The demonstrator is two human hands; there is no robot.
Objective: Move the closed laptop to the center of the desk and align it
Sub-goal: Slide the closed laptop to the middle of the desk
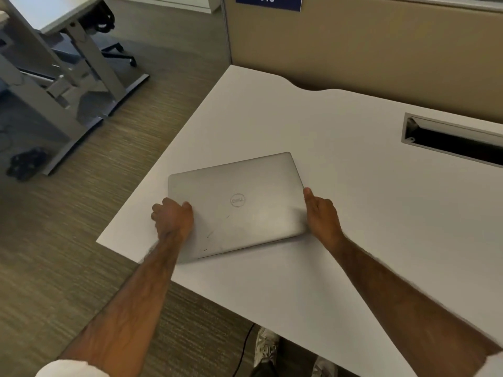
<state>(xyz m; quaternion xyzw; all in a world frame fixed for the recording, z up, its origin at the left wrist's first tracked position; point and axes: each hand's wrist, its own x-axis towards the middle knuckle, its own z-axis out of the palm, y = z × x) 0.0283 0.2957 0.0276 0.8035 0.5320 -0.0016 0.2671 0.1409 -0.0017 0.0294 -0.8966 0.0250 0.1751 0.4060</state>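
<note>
A closed silver laptop (239,197) with a round logo on its lid lies on the white desk (353,186), near the desk's left end and turned askew to its edges. My left hand (172,216) grips the laptop's left side, thumb on the lid and fingers curled over the edge. My right hand (321,213) holds its right side, thumb along the edge and the other fingers hidden underneath. The near right corner looks slightly lifted off the desk.
A rectangular cable slot (451,140) is cut into the desk at the far right. A tan partition (381,44) runs behind the desk. Carpet floor and another desk's grey legs (81,77) lie to the left. Shoes (268,346) show below the front edge.
</note>
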